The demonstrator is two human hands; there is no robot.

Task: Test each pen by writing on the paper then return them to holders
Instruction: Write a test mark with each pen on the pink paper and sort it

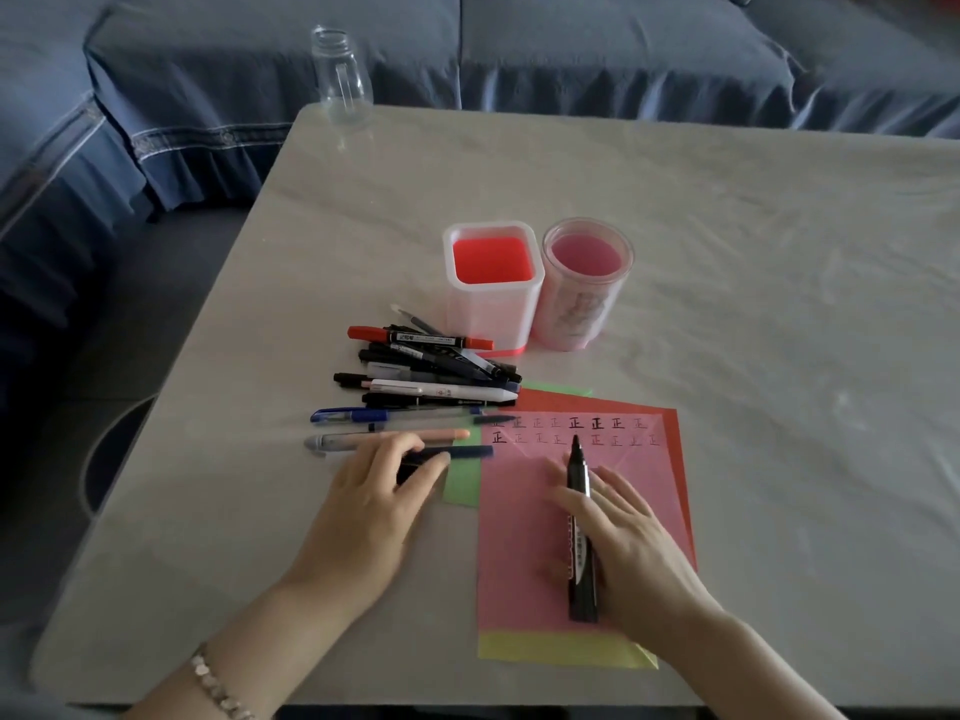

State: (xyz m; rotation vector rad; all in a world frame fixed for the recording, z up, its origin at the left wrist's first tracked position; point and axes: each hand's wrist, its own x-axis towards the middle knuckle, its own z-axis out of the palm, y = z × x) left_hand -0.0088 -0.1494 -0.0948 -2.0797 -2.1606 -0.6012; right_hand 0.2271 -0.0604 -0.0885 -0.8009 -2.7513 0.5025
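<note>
Wide blue sofa [571, 54] across the back, and in front of it the pale table [727, 252] fills the view. On the near side lies the pink paper [519, 537], stacked over red, green and yellow sheets whose edges peek out. Two rows of written characters [618, 431] run along its top.

Behind the paper stand the two holders, just beside each other: the square holder [491, 314] with its red inside, and the round holder [576, 314] tinted pink. No pens are in either. A clear glass jar [340, 75] stands at the far left corner.

Now the hands. The right hand [634, 543] is over the pink paper, gripping the black marker [582, 553] between thumb and fingers, tip down on the second row. The left hand [371, 496], with a beaded bracelet [215, 685] at the wrist, sits at the paper's left edge. Its fingers curl over a dark blue pen [467, 451]; whether that pen is lifted or lying flat, I can't tell.

The pile of pens [431, 371] lies loose on the table, between the left hand and the square holder.
</note>
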